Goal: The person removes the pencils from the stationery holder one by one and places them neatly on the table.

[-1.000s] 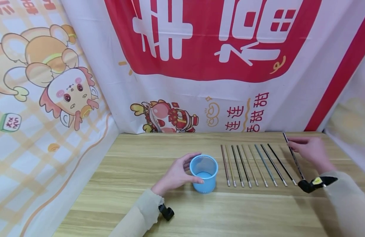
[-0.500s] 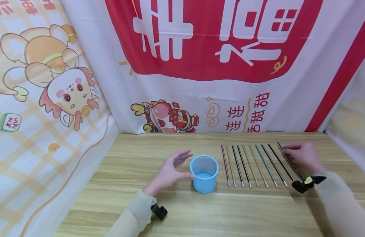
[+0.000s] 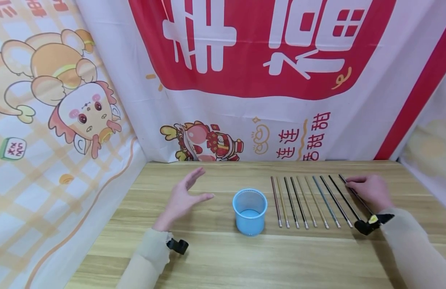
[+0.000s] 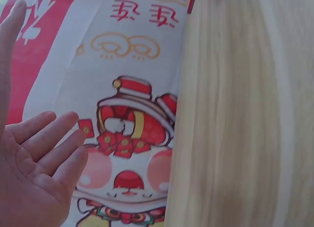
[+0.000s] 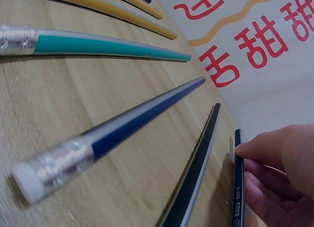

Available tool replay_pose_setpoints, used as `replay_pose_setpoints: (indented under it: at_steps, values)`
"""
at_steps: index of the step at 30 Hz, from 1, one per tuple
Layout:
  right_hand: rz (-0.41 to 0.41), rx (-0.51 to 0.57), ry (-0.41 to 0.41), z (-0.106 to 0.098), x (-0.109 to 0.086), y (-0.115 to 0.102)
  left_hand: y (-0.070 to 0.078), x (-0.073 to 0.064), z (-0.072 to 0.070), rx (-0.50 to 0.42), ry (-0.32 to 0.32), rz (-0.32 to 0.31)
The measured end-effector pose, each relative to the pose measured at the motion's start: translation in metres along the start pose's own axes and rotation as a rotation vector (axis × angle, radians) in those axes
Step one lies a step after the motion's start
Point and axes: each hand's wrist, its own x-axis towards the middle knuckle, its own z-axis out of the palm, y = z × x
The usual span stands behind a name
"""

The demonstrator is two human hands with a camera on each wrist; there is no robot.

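Note:
A light blue cup [image 3: 250, 224] stands upright on the wooden table, its inside showing no contents. To its left my left hand [image 3: 180, 200] hovers apart from it, thumb and fingers spread, the palm [image 4: 37, 188] bare in the left wrist view. At the right end of a row of pencils, my right hand [image 3: 373, 192] pinches a dark pencil [image 5: 238, 188] near its far end between thumb and fingers. That pencil lies slanted at table level; its near end is hidden by the wrist camera. Beside it lies another dark pencil [image 5: 194, 178], then a blue one [image 5: 137, 121] with a white eraser.
Several more pencils lie side by side between the cup and the right hand, including a teal one [image 5: 108, 44] and a brownish-red one [image 3: 276, 202]. A printed cloth [image 3: 223, 140] hangs along the table's back edge, and another [image 3: 64, 192] covers the left side.
My left hand has let go of the cup and moved away to the left. The right hand has lowered the dark pencil to the table beside the row, shifting slightly left.

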Motion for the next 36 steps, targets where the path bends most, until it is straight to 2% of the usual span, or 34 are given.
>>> replay_pose_setpoints:
  at_steps: [3,6,9,13,19,27,32,36]
  values:
    - [-0.008,-0.003,0.019,0.0,-0.001,-0.004,-0.002,0.001,-0.011,0.164,0.031,-0.039]
    - [-0.023,-0.017,0.028,0.001,-0.001,-0.006,-0.005,0.004,-0.02,0.399,0.031,-0.046]
    - [-0.025,-0.027,0.021,0.001,-0.001,-0.006,-0.012,0.009,-0.027,0.605,0.017,-0.008]
    - [-0.009,-0.025,0.017,0.001,0.0,-0.005,-0.024,0.014,-0.034,0.768,0.016,0.033]
    - [-0.002,-0.024,0.008,0.002,0.001,-0.004,-0.041,0.022,-0.041,0.845,0.002,0.041]
    - [0.025,0.01,-0.019,0.001,0.0,-0.004,-0.061,0.031,-0.05,0.887,-0.023,-0.007]
    - [-0.007,0.086,-0.022,-0.005,-0.004,-0.004,-0.068,0.032,-0.054,0.9,-0.018,-0.02]
    - [-0.014,0.163,-0.016,-0.021,-0.006,-0.01,-0.072,0.03,-0.055,0.914,-0.024,-0.036]
